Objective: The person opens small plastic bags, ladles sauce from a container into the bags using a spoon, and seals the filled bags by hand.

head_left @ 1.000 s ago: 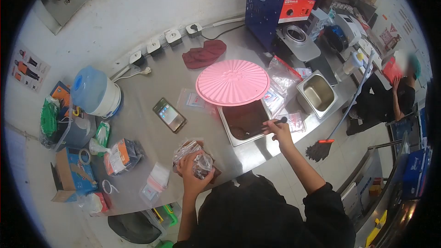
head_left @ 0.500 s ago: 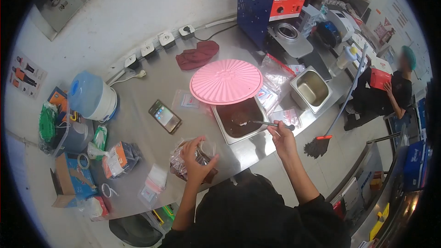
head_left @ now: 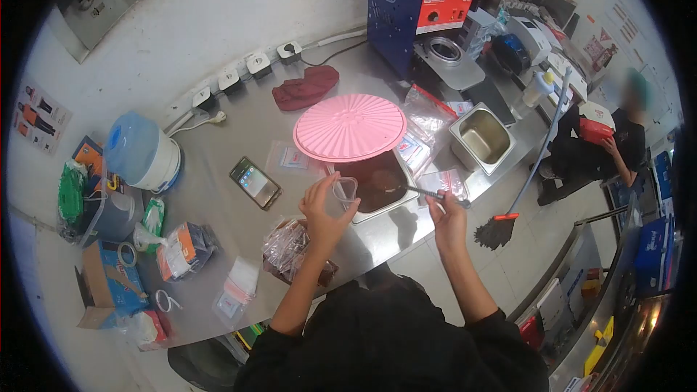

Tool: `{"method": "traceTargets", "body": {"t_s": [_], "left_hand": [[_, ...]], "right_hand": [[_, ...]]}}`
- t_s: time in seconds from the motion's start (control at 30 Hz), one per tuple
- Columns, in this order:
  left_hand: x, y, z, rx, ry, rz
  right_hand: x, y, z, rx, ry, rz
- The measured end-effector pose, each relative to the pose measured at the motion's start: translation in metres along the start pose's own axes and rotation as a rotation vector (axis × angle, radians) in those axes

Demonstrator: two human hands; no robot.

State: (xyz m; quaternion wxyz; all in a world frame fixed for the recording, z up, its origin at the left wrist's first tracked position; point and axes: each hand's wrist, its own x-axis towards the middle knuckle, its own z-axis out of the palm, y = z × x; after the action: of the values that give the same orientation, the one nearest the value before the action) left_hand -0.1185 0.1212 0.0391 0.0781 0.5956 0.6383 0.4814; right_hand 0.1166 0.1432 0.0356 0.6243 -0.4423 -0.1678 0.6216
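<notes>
My left hand [head_left: 324, 210] holds a small clear plastic cup [head_left: 344, 190] between thumb and fingers, at the left edge of a steel container [head_left: 383, 215] with dark brown contents. In my right hand [head_left: 449, 221] is a dark-handled utensil [head_left: 428, 193], its far end over the brown contents. A round pink lid [head_left: 350, 128] covers the back part of that container. Below my left hand stands a box of clear plastic items [head_left: 287, 247] near the table's front edge.
A phone [head_left: 255, 184] lies left of the lid. Further right are an empty steel container [head_left: 483, 138] and plastic bags [head_left: 430, 110]. A blue machine [head_left: 392, 14] stands behind. A mop [head_left: 497, 230] leans beside the table; another person [head_left: 617, 138] sits at the right holding a red box.
My left hand has lifted a clear cup from the box and moved it right, to the brown-filled container. My right hand keeps the utensil at the container. The view has shifted slightly.
</notes>
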Motion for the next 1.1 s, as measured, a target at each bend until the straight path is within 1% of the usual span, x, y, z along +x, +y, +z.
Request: {"method": "traceTargets", "body": {"t_s": [0.2,0.3,0.37,0.4,0.47,0.5,0.57,0.6,0.67,0.7,0.77,0.8,0.87,0.9,0.97,1.0,1.03,1.07,1.1], "left_hand": [[0.011,0.006,0.019,-0.048,-0.065,0.013],[0.016,0.014,0.026,-0.045,-0.056,0.031],[0.019,0.018,0.029,-0.031,-0.034,0.039],[0.022,0.022,0.028,-0.063,-0.041,0.025],[0.024,0.027,0.026,-0.092,-0.049,0.01],[0.025,0.029,0.026,-0.141,-0.04,0.011],[0.027,0.032,0.025,-0.191,-0.032,0.011],[0.028,0.033,0.024,-0.213,-0.03,0.009],[0.031,0.037,0.023,-0.236,-0.028,0.007],[0.032,0.039,0.023,-0.282,-0.029,0.009],[0.035,0.044,0.022,-0.329,-0.029,0.011],[0.037,0.047,0.021,-0.348,-0.018,0.023],[0.039,0.051,0.019,-0.368,-0.006,0.036],[0.04,0.053,0.017,-0.374,0.004,0.042],[0.041,0.056,0.015,-0.381,0.013,0.047],[0.042,0.057,0.014,-0.382,0.015,0.043],[0.043,0.058,0.013,-0.383,0.018,0.04],[0.042,0.056,0.012,-0.384,0.019,0.039],[0.042,0.054,0.011,-0.382,-0.031,-0.033]], "right_hand": [[-0.015,-0.056,0.047,-0.086,-0.116,-0.095],[-0.02,-0.062,0.057,-0.117,-0.159,-0.131],[-0.022,-0.062,0.059,-0.152,-0.205,-0.216],[-0.023,-0.063,0.061,-0.153,-0.206,-0.216],[-0.028,-0.065,0.065,-0.188,-0.22,-0.324],[-0.03,-0.067,0.067,-0.188,-0.219,-0.323],[-0.035,-0.073,0.07,-0.261,-0.275,-0.424],[-0.036,-0.076,0.07,-0.262,-0.274,-0.423],[-0.039,-0.081,0.07,-0.282,-0.352,-0.526],[-0.042,-0.084,0.072,-0.283,-0.352,-0.527],[-0.046,-0.089,0.075,-0.314,-0.434,-0.674],[-0.045,-0.089,0.074,-0.316,-0.434,-0.674],[-0.043,-0.09,0.074,-0.425,-0.532,-0.981],[-0.042,-0.092,0.073,-0.426,-0.532,-0.981],[-0.043,-0.102,0.069,-0.564,-0.678,-1.148],[-0.048,-0.109,0.071,-0.697,-0.711,-1.23],[-0.047,-0.109,0.069,-0.697,-0.712,-1.229],[-0.044,-0.106,0.067,-0.771,-0.805,-1.344],[-0.041,-0.104,0.065,-0.845,-0.901,-1.459]]}}
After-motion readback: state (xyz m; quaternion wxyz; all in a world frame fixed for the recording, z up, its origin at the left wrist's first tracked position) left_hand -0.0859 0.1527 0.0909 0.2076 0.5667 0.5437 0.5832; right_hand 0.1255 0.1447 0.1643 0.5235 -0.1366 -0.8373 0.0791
